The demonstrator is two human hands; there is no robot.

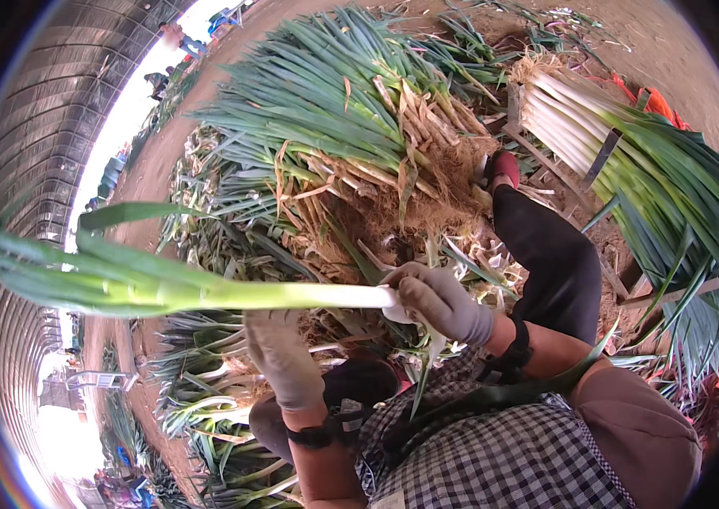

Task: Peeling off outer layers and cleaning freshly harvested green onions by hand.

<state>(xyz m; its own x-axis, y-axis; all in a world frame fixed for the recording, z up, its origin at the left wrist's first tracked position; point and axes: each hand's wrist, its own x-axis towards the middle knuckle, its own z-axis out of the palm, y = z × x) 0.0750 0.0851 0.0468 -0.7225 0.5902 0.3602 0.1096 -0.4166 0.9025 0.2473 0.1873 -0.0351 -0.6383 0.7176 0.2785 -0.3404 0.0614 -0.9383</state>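
We grip a long green-and-white leek (207,293), right hand (440,301) fingers closed at its root, left hand (279,356) cupped beneath, mid-cleaning; stripping outer skin likely follows.

right hand (438,299) gloved, fist closed; left hand (279,352) gloved, lowered

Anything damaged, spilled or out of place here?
Nothing stands out. The grey-gloved right hand grips the white end of a long green leek; the grey-gloved left hand is under its stalk. Dry yellowed leaves on the untrimmed leek pile look normal.

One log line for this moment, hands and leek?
right hand: grips leek white end | left hand: under stalk, contact unclear | leek pile: ahead
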